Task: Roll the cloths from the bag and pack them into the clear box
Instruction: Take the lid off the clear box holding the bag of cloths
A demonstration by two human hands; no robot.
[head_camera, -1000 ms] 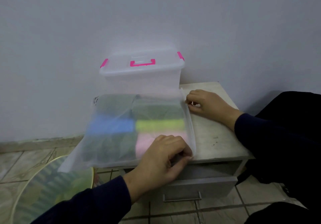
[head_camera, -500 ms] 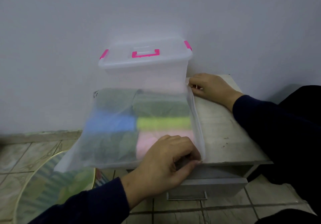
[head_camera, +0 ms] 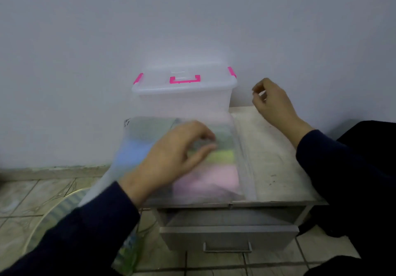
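A translucent bag (head_camera: pixel 243 168) lies flat on the small table (head_camera: pixel 274 157), with folded cloths showing through it: blue (head_camera: pixel 132 155), yellow-green (head_camera: pixel 222 157) and pink (head_camera: pixel 210 181). Behind it, against the wall, stands the clear box (head_camera: pixel 184 102), its lid on and its clips and handle pink. My left hand (head_camera: pixel 171 155) hovers over the middle of the bag, blurred, thumb and fingers apart, holding nothing. My right hand (head_camera: pixel 272 104) is raised right of the box, off the bag, fingers loosely curled and empty.
The table has a drawer (head_camera: pixel 227 239) with a metal handle below its front edge. A round glass tabletop (head_camera: pixel 53 207) sits low at the left over the tiled floor. A dark-clothed leg (head_camera: pixel 364 168) fills the right side.
Both hands have let go of the bag's right edge. My left hand moved up over the bag's middle, and my right hand lifted up beside the box.
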